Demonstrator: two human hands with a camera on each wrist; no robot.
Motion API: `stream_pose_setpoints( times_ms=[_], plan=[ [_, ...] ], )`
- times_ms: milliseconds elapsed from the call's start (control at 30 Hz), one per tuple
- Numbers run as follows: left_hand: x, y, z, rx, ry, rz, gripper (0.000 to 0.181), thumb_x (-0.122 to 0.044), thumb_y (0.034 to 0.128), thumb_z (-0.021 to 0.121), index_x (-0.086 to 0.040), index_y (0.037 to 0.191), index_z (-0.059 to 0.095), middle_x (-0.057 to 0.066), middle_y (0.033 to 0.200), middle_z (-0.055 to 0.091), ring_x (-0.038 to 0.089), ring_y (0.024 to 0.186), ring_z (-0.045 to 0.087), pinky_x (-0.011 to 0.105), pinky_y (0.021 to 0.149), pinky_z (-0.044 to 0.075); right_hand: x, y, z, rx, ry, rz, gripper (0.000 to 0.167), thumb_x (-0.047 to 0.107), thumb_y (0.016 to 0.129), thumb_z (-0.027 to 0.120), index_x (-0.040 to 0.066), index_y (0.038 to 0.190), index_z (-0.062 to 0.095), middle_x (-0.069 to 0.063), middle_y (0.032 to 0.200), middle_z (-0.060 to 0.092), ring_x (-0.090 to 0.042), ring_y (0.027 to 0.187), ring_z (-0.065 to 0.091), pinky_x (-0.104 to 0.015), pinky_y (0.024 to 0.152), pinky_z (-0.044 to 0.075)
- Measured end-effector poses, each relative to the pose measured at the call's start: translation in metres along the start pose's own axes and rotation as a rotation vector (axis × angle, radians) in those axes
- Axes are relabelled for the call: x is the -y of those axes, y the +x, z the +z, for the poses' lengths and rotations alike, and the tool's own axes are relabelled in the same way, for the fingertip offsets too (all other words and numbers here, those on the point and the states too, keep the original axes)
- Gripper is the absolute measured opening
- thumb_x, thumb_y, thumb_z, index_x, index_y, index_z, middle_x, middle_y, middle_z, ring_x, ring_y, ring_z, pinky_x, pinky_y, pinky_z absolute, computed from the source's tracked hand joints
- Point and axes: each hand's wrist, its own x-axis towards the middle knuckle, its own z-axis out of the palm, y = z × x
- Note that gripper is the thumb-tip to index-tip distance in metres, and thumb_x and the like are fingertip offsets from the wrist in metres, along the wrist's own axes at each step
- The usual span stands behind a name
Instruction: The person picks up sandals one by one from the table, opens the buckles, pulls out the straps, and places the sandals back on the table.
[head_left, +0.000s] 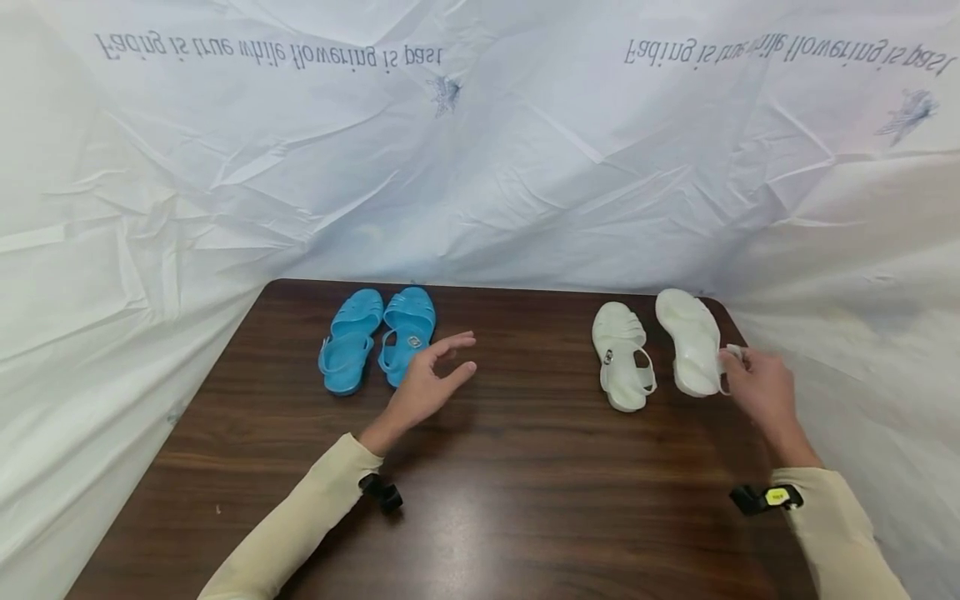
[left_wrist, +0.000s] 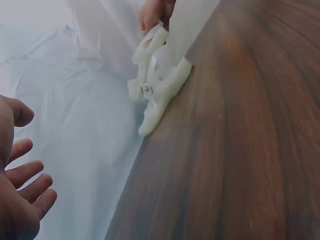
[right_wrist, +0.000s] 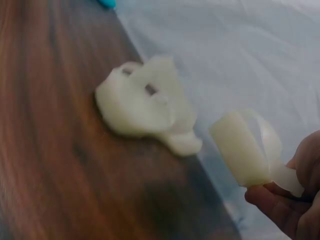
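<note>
My right hand pinches the strap of a white sandal near the table's far right corner. That sandal is tilted in the head view, and in the right wrist view its heel hangs by the fingertips. Just left of it, the other white sandal rests on the table. My left hand hovers with relaxed, spread fingers and holds nothing. It covers part of the heel of one blue sandal; a second blue sandal lies beside that one.
The dark wood table has rounded far corners. White sheeting with printed lettering hangs behind it and along both sides. Black bands are worn at both sleeves.
</note>
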Motion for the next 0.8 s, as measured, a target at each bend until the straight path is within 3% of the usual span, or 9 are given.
stream_pose_setpoints(
  times_ms=[200, 400, 700, 800],
  plan=[
    [0.004, -0.013, -0.018, 0.030, 0.028, -0.071, 0.038, -0.021, 0.1008, 0.068, -0.017, 0.138, 0.062, 0.006, 0.149, 0.055, 0.025, 0.137, 0.051, 0.058, 0.111, 0.040, -0.028, 0.006, 0.020, -0.024, -0.022, -0.044, 0.043, 0.026, 0.107, 0.051, 0.002, 0.071, 0.055, -0.006, 0.055, 0.054, -0.020, 0.047, 0.043, -0.034, 0.046, 0.033],
    [0.007, -0.028, -0.031, 0.009, 0.083, -0.079, 0.039, -0.023, 0.0998, 0.070, -0.019, 0.138, 0.063, 0.006, 0.147, 0.057, 0.024, 0.135, 0.054, 0.056, 0.109, 0.044, -0.041, 0.009, 0.034, -0.006, -0.031, -0.038, 0.044, 0.026, 0.107, 0.051, 0.005, 0.069, 0.048, -0.004, 0.053, 0.047, -0.021, 0.048, 0.041, -0.034, 0.046, 0.032],
    [0.011, -0.039, -0.038, 0.030, 0.095, -0.107, 0.040, -0.020, 0.1008, 0.068, -0.017, 0.141, 0.060, 0.008, 0.146, 0.059, 0.023, 0.132, 0.057, 0.053, 0.105, 0.048, -0.048, 0.009, 0.039, 0.111, -0.030, 0.014, 0.041, 0.030, 0.107, 0.051, -0.002, 0.087, 0.068, -0.009, 0.069, 0.070, -0.016, 0.059, 0.057, -0.033, 0.055, 0.041],
    [0.011, -0.039, -0.042, 0.038, 0.114, -0.113, 0.041, -0.020, 0.1007, 0.068, -0.017, 0.141, 0.060, 0.006, 0.143, 0.061, 0.025, 0.131, 0.058, 0.051, 0.104, 0.050, -0.048, 0.010, 0.036, 0.180, -0.024, 0.042, 0.045, 0.032, 0.107, 0.049, -0.008, 0.106, 0.070, -0.018, 0.081, 0.072, -0.021, 0.062, 0.058, -0.034, 0.054, 0.041]
  ],
)
